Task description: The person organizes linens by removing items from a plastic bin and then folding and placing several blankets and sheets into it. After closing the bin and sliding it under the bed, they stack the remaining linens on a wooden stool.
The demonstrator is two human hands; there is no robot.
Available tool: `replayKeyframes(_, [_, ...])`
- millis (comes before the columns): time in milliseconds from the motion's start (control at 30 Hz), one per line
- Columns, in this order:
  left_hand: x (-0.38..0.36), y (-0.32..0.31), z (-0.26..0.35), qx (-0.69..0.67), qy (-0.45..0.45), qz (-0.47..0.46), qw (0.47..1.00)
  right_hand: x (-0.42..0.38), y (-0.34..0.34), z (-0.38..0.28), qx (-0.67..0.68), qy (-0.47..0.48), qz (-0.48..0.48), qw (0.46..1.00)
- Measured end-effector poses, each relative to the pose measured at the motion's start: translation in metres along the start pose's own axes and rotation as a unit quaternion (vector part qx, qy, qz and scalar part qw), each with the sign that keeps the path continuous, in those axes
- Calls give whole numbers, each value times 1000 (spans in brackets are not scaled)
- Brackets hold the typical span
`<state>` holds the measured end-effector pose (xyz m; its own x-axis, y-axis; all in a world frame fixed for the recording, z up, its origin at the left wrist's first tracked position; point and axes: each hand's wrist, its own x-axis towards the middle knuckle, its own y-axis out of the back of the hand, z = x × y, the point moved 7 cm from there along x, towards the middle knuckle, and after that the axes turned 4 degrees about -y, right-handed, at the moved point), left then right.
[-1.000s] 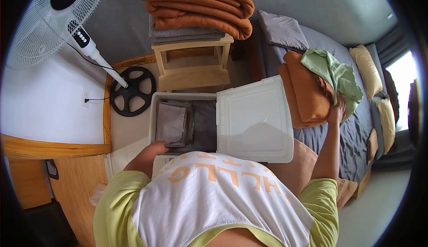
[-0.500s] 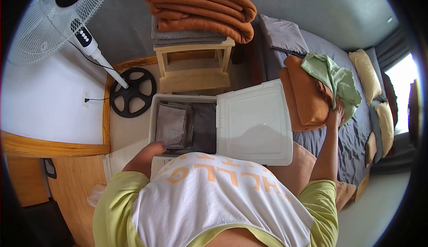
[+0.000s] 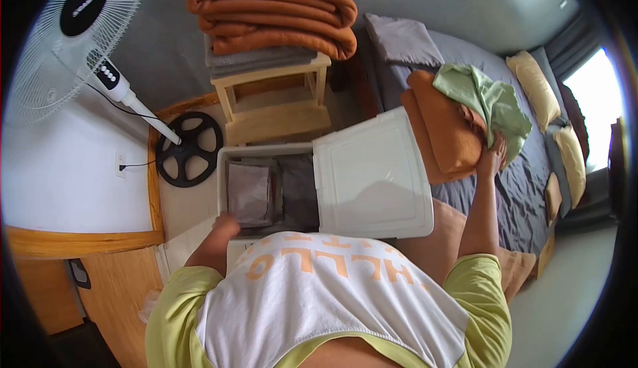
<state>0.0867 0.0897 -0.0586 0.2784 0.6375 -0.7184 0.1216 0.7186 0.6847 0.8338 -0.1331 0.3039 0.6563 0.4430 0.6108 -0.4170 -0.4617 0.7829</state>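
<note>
Left hand (image 3: pixel 226 226): blurred at the near left corner of the white box (image 3: pixel 221 188); whether its fingers are wide or narrow, or grip the rim, cannot be told. Right hand (image 3: pixel 492 155): against the lower edge of the green cloth (image 3: pixel 475 89), beside the folded orange blanket (image 3: pixel 446 125); its fingertips are partly obscured by the folds, and a grip cannot be confirmed. The cloth overlaps the blanket's upper right part, hiding it. Inside the box, folded grey cloths (image 3: pixel 249 192) lie at the left beside darker fabric (image 3: pixel 299 192), whose lower layers are hidden. The white lid (image 3: pixel 373 179) stands open to the right. The fan (image 3: pixel 85 4) is cut off at the top.

The orange blanket rests on the bed (image 3: pixel 522 192), over grey, wrinkled bedding, with a grey pillow (image 3: pixel 403 39) above and yellow pillows (image 3: pixel 533 89) farther right. A wooden stool (image 3: pixel 278 123) bears stacked grey and orange blankets (image 3: pixel 272 19). The fan's black base (image 3: pixel 189 149) stands on the pale floor (image 3: pixel 189 212), near a wall outlet (image 3: pixel 120 163). A bright window (image 3: pixel 597 112) lies at the right.
</note>
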Motion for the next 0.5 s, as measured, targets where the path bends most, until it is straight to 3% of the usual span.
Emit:
replayKeyframes(67, [-14,13,-9,-47,122,39,991,-25,24,-10,86,-4,84,993])
replayKeyframes(100, [-17,12,-17,-83,160,42,983,-48,34,-16,75,-10,67,995])
replayKeyframes(167, [-15,2,-33,-105,181,48,977,-92,52,-26,133,-29,86,987])
replayKeyframes(200, [-15,-2,-41,-139,199,72,967,-122,56,-29,81,-75,57,992])
replayKeyframes(233, [-15,-7,-48,-133,201,63,969,-151,45,-16,94,-38,72,992])
replayKeyframes(267, [-14,-13,-56,-155,210,54,964,-179,15,4,207,-120,-51,970])
replayKeyframes(300, [-12,-20,-65,-176,218,45,959,-205,-8,15,313,-200,-169,913])
replayKeyframes(333, [0,-35,-81,-170,218,39,960,-217,-5,12,308,-206,-172,913])
replayKeyframes(400, [30,-58,-111,-164,165,113,966,-232,11,-39,184,-22,-229,955])
replayKeyframes(433, [29,-55,-114,-162,164,106,967,-227,20,-46,179,-24,-234,955])
replayKeyframes(500, [36,-48,-114,-293,129,51,946,-215,10,-48,170,-167,-351,906])
